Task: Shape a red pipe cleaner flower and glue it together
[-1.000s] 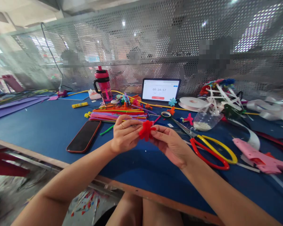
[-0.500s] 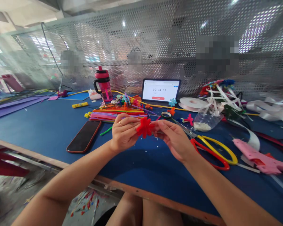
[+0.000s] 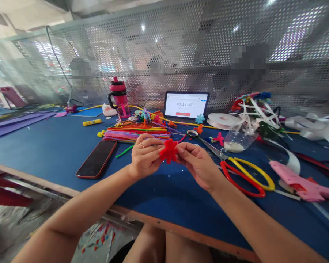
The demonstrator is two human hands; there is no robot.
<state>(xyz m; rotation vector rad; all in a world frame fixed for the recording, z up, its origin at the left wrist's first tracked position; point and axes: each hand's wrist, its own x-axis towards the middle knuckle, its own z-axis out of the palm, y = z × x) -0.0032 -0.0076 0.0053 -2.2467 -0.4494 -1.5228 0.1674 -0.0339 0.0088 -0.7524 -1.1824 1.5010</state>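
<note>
**Both grips clamped, raised over the bench (image 3: 44, 153)**

Your left hand (image 3: 146, 156), a ring on one finger, and your right hand (image 3: 197, 165) meet over the blue bench, each grip clamped from its own side on a red fuzzy pipe-cleaner flower (image 3: 168, 151). The flower sits between them, just in front of a heap of multicoloured pipe cleaners (image 3: 137, 134). Beside your left hand lie a black phone in an orange-edged case (image 3: 96, 159) and a loose green pipe cleaner (image 3: 124, 150). Near your right hand lie a narrow roll of tape (image 3: 192, 133) and steel scissors with red and yellow loop handles (image 3: 242, 179), their blades pointing toward the tape.
</note>
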